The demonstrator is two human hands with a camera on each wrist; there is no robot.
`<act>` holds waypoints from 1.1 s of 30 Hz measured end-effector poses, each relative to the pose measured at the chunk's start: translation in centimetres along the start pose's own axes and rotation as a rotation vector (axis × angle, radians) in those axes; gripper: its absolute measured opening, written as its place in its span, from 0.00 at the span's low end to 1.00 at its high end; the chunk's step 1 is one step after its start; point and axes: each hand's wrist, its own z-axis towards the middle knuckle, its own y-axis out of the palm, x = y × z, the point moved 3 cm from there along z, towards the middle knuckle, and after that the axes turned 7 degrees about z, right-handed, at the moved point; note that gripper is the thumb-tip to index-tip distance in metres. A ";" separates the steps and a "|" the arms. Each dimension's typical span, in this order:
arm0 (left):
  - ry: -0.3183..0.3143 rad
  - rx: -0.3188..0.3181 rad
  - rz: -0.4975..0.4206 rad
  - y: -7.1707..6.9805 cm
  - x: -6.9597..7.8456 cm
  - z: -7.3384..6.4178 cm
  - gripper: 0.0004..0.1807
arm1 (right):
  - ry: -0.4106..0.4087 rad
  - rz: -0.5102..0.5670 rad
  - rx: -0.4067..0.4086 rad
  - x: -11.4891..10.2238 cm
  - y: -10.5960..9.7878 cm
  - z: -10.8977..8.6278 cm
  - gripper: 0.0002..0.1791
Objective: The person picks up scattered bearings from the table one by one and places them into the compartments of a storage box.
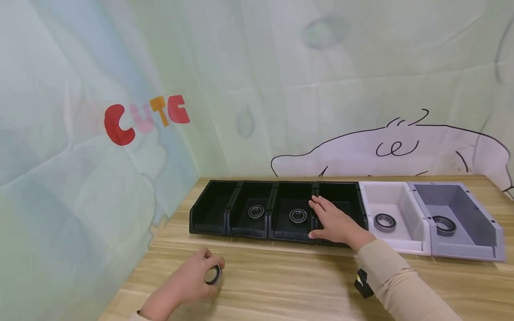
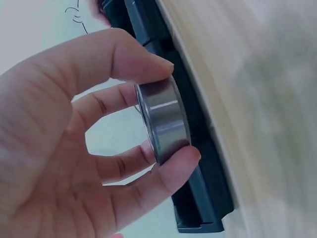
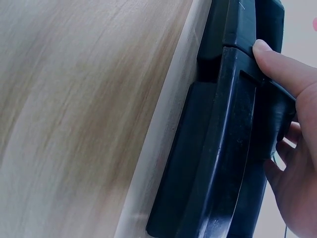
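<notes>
My left hand [image 1: 186, 281] pinches a ball bearing [image 2: 163, 119] by its rim between thumb and fingers, above the table in front of the leftmost black bin [image 1: 207, 228]. In the left wrist view its shiny metal outer side faces the camera. My right hand [image 1: 336, 224] is at the wall between the third black bin [image 1: 290, 234] and the fourth black bin [image 1: 341, 191], its fingers extended. The right wrist view shows the thumb touching the bin edge; the other fingers are partly hidden. Another bearing [image 1: 292, 217] lies flat in the third bin, left of that hand.
A bearing [image 1: 250, 211] lies in the second black bin [image 1: 246, 232]. The white bin [image 1: 401, 243] holds one bearing [image 1: 377, 223], and the grey bin [image 1: 478, 250] another bearing [image 1: 451, 229]. The bins stand in a row on the wooden table [image 1: 281, 285], before a printed curtain [image 1: 241, 89].
</notes>
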 end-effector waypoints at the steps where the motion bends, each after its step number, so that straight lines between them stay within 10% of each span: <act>1: 0.000 0.011 0.009 -0.3 -0.2 0.2 0.20 | -0.001 -0.001 0.001 0.0 0.0 0.0 0.48; 9: 0.037 0.096 0.119 -2.1 -1.8 2.5 0.18 | -0.004 0.013 0.011 0.1 0.2 0.1 0.48; 23: -0.094 0.164 0.144 -2.6 -8.0 7.4 0.22 | -0.039 -0.018 0.038 0.3 0.0 0.1 0.47; 33: -0.149 0.098 0.126 -2.6 -10.4 12.0 0.24 | -0.012 0.002 0.023 0.1 0.1 0.1 0.47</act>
